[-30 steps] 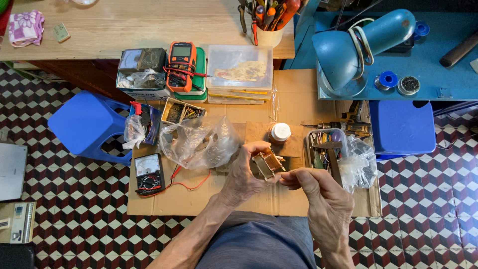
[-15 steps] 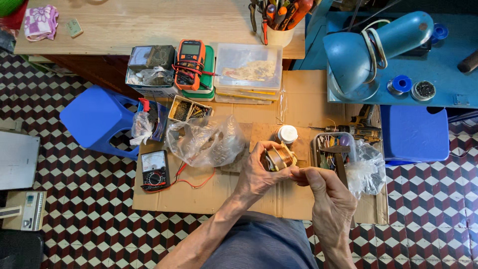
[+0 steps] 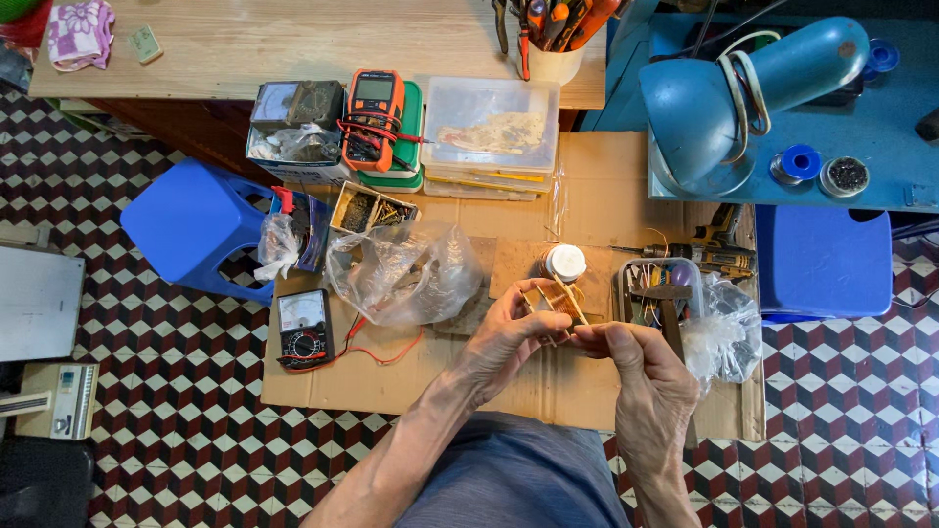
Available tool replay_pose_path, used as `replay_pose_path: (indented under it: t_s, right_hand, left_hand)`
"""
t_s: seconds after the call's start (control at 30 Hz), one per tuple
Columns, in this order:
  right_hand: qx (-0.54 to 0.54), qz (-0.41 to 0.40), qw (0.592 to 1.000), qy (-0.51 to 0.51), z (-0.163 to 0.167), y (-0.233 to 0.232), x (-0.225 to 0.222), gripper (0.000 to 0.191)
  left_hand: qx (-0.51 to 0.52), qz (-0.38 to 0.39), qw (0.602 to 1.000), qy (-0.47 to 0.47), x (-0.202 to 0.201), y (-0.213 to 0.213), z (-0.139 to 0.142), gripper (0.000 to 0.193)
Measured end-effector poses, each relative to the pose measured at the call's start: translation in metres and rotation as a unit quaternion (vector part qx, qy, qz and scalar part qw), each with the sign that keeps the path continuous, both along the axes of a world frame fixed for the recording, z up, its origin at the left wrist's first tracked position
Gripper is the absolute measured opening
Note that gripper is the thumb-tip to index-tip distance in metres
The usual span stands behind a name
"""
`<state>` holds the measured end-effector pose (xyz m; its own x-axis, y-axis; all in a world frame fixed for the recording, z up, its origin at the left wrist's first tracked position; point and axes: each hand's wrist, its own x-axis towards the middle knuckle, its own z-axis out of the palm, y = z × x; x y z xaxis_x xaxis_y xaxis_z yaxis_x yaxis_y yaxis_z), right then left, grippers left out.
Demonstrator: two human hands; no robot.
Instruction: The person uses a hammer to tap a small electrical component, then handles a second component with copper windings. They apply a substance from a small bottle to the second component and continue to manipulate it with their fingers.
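Hands, two: left hand [image 3: 504, 337] and right hand [image 3: 641, 376] both pinch one small copper-wound coil [image 3: 556, 303] above the cardboard sheet [image 3: 391, 386]. Two multimeters lie nearby, orange [image 3: 375, 117] and black [image 3: 301, 330]; two blue stools [image 3: 191, 230].

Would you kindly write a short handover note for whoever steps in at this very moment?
Left hand: holds a small copper-wound coil above the cardboard sheet.
Right hand: fingertips pinch at the coil's right side.
Nearby: white-capped jar just behind the coil, clear plastic bag to its left, analog multimeter further left, clear tray of tools to its right.
Done: coil is off the cardboard and in hand.
Left: cannot tell from this view.
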<state>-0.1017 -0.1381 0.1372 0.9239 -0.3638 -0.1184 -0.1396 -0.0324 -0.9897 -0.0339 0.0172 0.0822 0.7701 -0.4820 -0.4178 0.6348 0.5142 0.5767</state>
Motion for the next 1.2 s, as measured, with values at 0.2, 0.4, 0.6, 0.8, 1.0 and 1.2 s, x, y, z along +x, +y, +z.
replay_pose_path:
  t_s: [0.2, 0.4, 0.6, 0.8, 1.0, 1.2]
  right_hand:
    - [-0.016, -0.016, 1.000, 0.003, 0.004, -0.001, -0.002, 0.027]
    - [0.142, -0.051, 0.988, -0.043, -0.018, -0.003, -0.007, 0.028]
    - [0.324, -0.115, 0.939, -0.021, -0.052, -0.015, -0.023, 0.027]
    - [0.435, -0.183, 0.881, 0.042, -0.075, -0.027, -0.031, 0.025]
    - [0.369, -0.106, 0.894, 0.229, -0.065, -0.037, -0.041, 0.043]
    - [-0.086, -0.046, 0.967, 0.236, -0.001, -0.018, -0.076, 0.035]
  left_hand:
    - [0.289, 0.018, 0.925, -0.246, -0.003, -0.001, 0.006, 0.063]
    - [0.457, 0.077, 0.811, -0.357, -0.007, -0.004, 0.006, 0.057]
    - [0.475, 0.070, 0.753, -0.449, -0.009, -0.004, 0.009, 0.054]
    - [0.476, 0.075, 0.729, -0.485, -0.013, -0.008, 0.015, 0.053]
    - [0.498, 0.068, 0.678, -0.536, -0.009, -0.006, 0.017, 0.054]
    - [0.493, 0.071, 0.659, -0.564, -0.007, 0.003, 0.023, 0.057]
